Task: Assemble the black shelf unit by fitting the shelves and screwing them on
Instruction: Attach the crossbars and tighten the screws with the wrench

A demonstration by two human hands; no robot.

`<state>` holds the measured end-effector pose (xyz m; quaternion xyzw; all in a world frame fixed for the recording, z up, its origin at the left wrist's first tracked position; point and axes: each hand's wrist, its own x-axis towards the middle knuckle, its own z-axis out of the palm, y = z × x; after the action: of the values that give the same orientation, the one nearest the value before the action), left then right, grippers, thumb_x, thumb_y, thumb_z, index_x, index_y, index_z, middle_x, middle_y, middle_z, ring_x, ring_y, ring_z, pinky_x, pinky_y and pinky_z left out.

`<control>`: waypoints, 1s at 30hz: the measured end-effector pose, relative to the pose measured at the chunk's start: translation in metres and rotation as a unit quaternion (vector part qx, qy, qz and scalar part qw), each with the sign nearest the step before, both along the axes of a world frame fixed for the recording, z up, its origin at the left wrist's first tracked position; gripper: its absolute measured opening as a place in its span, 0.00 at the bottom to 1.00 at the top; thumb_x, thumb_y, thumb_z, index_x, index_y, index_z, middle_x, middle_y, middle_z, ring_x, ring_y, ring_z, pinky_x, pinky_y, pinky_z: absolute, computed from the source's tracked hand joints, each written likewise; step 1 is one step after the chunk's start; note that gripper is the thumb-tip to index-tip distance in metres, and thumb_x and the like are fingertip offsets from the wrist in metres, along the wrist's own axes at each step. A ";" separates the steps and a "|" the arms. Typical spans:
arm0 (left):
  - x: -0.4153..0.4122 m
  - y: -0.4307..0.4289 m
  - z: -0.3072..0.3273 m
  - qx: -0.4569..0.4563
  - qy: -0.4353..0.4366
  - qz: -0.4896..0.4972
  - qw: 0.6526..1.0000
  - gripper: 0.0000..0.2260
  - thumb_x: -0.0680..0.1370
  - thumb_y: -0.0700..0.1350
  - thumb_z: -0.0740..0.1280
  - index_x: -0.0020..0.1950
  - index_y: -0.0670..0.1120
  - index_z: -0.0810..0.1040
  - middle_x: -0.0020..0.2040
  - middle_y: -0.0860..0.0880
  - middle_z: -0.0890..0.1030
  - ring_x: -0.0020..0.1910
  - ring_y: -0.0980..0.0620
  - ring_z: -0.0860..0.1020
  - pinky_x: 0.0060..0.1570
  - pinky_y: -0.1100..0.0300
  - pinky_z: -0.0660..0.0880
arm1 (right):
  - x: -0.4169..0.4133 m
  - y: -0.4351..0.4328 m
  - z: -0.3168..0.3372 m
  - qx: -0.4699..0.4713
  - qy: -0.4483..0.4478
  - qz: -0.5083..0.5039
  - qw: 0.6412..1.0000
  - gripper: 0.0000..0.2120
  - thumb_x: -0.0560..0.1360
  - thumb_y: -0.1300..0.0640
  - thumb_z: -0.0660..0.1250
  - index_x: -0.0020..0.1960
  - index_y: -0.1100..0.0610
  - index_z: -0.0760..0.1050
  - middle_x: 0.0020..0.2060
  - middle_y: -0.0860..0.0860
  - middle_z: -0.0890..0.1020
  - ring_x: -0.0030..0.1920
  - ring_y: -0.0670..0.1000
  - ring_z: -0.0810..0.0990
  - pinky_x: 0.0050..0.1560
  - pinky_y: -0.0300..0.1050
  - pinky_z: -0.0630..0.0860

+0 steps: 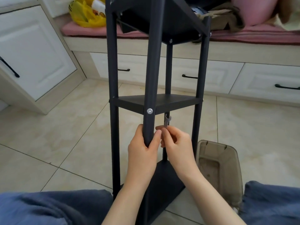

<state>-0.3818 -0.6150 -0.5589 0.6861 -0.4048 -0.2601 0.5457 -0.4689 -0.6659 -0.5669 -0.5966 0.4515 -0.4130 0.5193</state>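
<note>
Nearby, brown translucent tub point(235, 159), contents unclear, beside shelf unit point(152, 70).

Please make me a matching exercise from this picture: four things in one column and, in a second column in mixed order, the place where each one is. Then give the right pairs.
Things
1. small wrench
2. yellow bag
3. silver screw
4. brown plastic box

Places
A. on the floor
B. in the front pole, level with the middle shelf
C. pinched in the right hand
D. on the pink bench mat

Pairs: 1-C, 2-D, 3-B, 4-A
</note>
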 end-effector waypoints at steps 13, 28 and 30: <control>0.009 -0.012 0.000 -0.093 -0.081 0.109 0.986 0.19 0.75 0.72 0.54 0.48 0.59 0.73 0.31 0.56 0.75 0.30 0.54 0.77 0.30 0.64 0.73 | 0.005 -0.007 0.002 0.030 -0.041 0.026 0.998 0.07 0.78 0.55 0.69 0.53 0.53 0.85 0.34 0.44 0.83 0.38 0.40 0.81 0.42 0.32 0.77; 0.027 -0.005 -0.001 -0.100 -0.111 0.155 0.977 0.20 0.77 0.72 0.54 0.44 0.58 0.74 0.29 0.52 0.75 0.28 0.52 0.76 0.28 0.66 0.71 | 0.020 -0.007 0.002 0.077 -0.093 0.063 0.991 0.05 0.77 0.54 0.71 0.45 0.51 0.86 0.34 0.43 0.84 0.37 0.41 0.80 0.40 0.35 0.79; 0.028 -0.005 0.001 -0.099 -0.117 0.152 0.976 0.18 0.79 0.69 0.55 0.43 0.58 0.74 0.29 0.53 0.76 0.28 0.52 0.76 0.29 0.69 0.70 | 0.023 -0.006 0.002 0.074 -0.092 0.065 0.991 0.06 0.77 0.55 0.70 0.46 0.52 0.86 0.32 0.43 0.83 0.36 0.41 0.79 0.40 0.37 0.79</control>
<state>-0.3539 -0.6199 -0.5582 0.7081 -0.3806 -0.0505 0.5926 -0.4463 -0.6715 -0.5650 -0.5445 0.3914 -0.3966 0.6269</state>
